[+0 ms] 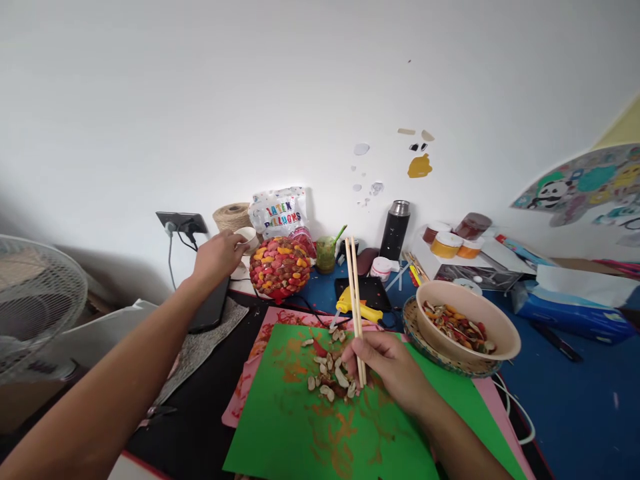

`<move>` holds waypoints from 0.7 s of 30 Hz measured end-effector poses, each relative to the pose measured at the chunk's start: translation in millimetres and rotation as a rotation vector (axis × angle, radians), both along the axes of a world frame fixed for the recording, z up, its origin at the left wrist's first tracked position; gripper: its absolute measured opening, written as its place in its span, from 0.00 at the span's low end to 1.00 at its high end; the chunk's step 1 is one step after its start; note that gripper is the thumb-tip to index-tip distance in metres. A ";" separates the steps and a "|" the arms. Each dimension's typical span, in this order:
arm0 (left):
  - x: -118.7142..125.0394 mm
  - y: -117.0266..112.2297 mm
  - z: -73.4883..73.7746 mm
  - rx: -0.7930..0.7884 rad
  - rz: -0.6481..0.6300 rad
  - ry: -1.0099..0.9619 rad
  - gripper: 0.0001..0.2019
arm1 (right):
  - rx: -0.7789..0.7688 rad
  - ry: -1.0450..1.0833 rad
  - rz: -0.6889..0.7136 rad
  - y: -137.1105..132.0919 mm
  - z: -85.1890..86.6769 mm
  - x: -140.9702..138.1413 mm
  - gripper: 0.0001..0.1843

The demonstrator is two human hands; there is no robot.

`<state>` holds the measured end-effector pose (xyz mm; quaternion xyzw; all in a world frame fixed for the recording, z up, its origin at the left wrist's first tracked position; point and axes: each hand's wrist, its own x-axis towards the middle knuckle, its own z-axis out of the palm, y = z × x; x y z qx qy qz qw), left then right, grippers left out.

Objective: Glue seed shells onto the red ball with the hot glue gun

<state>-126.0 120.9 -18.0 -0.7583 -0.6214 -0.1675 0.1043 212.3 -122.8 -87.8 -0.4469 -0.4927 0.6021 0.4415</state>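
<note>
My left hand [220, 255] reaches to the back left, its fingers closed on the rim of a small white cup [248, 235]. Beside it stands a ball covered in red, orange and brown painted peanut shells [280, 267]. A pair of wooden chopsticks [355, 300] points upward from my right hand [383, 365], which grips them near their lower ends. Just left of that hand, several unpainted peanut shells [327, 392] and a red one lie on a paint-smeared green sheet [280, 427]. A yellow glue gun [365, 311] rests behind the shells.
At right, a pale bowl [503, 328] of painted shells sits in a woven basket [415, 333]. Behind are a green-smeared cup [326, 257], a black thermos [397, 230], paint jars [447, 245], a balloon bag [280, 212] and twine [231, 217]. A fan [40, 307] stands left.
</note>
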 end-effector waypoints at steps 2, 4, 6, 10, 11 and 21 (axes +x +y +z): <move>-1.8 -6.5 6.8 0.026 0.008 -0.007 0.17 | -0.003 -0.005 0.008 -0.9 1.3 -0.1 0.38; -4.7 -17.3 16.1 0.098 0.026 -0.035 0.18 | -0.010 -0.005 0.011 -1.6 2.4 -0.5 0.37; -8.2 -30.3 26.0 0.186 0.031 -0.076 0.20 | -0.013 -0.003 0.010 -1.8 3.0 -1.1 0.37; -12.5 -47.4 37.3 0.231 0.037 -0.117 0.19 | 0.002 -0.012 0.009 -1.1 3.3 -1.9 0.38; -12.9 -47.7 37.3 0.208 0.025 -0.138 0.18 | 0.003 -0.015 0.007 -0.8 3.1 -1.8 0.38; -16.9 -49.4 31.9 0.343 -0.074 -0.369 0.10 | -0.007 -0.086 -0.018 1.4 1.2 1.2 0.39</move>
